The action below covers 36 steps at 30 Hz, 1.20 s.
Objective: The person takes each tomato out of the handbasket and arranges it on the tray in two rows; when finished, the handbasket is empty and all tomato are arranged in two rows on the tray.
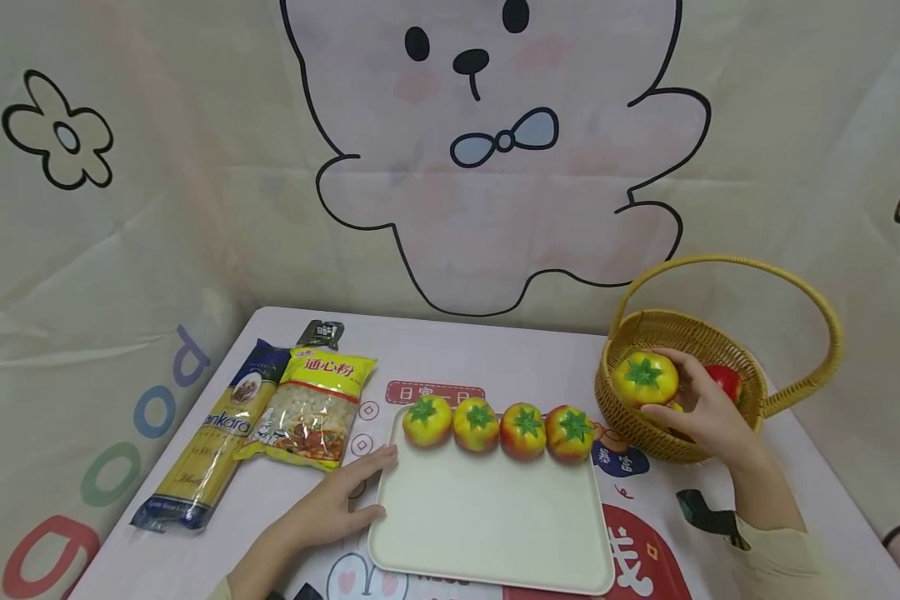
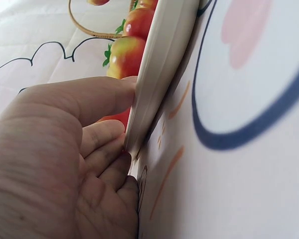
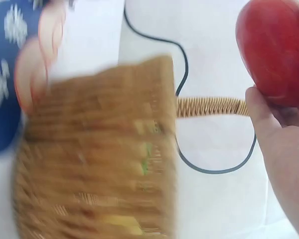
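Note:
My right hand [image 1: 701,412] holds a yellow-red tomato [image 1: 645,379] with a green star-shaped top over the wicker basket [image 1: 686,329]. In the right wrist view, the tomato [image 3: 276,52] shows its red side, with fingertips against it. Inside the basket lies a red fruit [image 1: 723,382], partly hidden by the hand. My left hand [image 1: 330,508] rests at the left edge of the white tray [image 1: 487,517]. Seen from the left wrist, a fingertip touches the tray's rim [image 2: 157,64]. Several matching tomatoes [image 1: 523,431] stand in a row along the tray's far side.
Left of the tray lie a yellow bag of pasta [image 1: 311,408], a long spaghetti pack [image 1: 213,442] and a small dark packet [image 1: 321,334]. The basket's tall handle [image 1: 727,260] arches over it. A printed cloth backdrop [image 1: 495,208] stands behind the table.

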### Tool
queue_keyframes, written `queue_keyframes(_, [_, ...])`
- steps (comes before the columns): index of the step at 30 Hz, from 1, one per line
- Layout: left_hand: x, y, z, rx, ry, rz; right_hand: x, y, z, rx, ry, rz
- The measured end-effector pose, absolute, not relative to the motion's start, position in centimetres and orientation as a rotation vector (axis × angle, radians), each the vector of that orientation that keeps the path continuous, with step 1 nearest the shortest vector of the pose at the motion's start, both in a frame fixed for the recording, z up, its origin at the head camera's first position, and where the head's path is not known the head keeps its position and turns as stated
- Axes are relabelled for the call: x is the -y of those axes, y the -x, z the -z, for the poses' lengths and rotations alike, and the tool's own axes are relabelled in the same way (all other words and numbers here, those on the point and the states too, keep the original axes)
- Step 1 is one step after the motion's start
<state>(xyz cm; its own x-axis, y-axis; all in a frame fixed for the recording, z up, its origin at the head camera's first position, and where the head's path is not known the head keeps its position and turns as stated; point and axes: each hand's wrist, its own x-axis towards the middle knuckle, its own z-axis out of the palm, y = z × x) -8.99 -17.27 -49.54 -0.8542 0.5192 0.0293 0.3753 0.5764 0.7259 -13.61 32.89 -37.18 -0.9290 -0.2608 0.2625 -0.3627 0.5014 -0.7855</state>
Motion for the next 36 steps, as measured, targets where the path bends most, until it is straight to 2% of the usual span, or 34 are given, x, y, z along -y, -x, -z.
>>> queue_keyframes(9, [17.3, 9.0, 49.6, -2.629, -0.755, -1.133, -28.9, 11.6, 39.5, 2.481, -0.559, -1.692])
queue_keyframes(18, [17.2, 8.9, 49.5, -2.624, -0.746, -1.134, -25.9, 11.1, 40.8, 2.426, -0.746, -1.878])
queue_keyframes(36, [17.2, 8.9, 49.2, -2.631, -0.742, -1.123, -15.9, 9.1, 42.8, 2.772, -0.654, -1.932])
